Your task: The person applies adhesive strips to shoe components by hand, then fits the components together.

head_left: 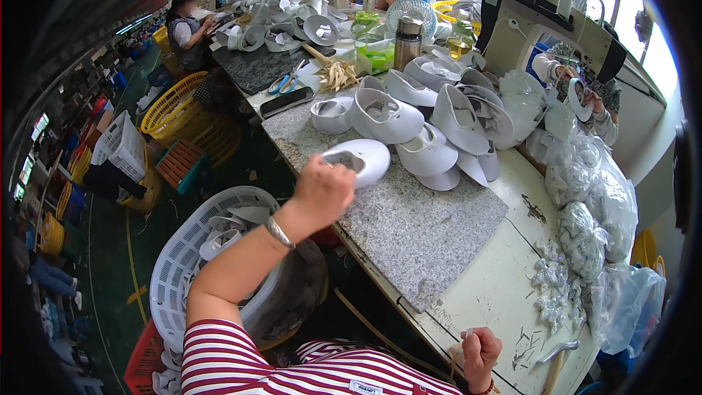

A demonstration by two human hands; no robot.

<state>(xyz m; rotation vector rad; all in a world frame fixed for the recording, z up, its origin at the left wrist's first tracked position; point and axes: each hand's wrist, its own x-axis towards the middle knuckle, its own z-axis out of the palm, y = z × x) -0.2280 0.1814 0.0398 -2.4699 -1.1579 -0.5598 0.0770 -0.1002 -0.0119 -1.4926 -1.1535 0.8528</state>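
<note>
Near frame centre, our left hand (322, 189) pinches a white shoe upper (376, 161) over the speckled slab (431, 241); a light grip should spare its rim. Lower right, our right hand (479, 355) curls, around what we can't tell.

The shoe upper (376, 162) in my left grip (323, 189) is white, my shirt (219, 358) striped dark red and white, my bracelet (278, 232) silver, the slab (439, 241) speckled grey, the table (501, 274) pale cream, the near basket (172, 296) white, and the floor (110, 300) dark green with a yellow line (131, 249).
</note>
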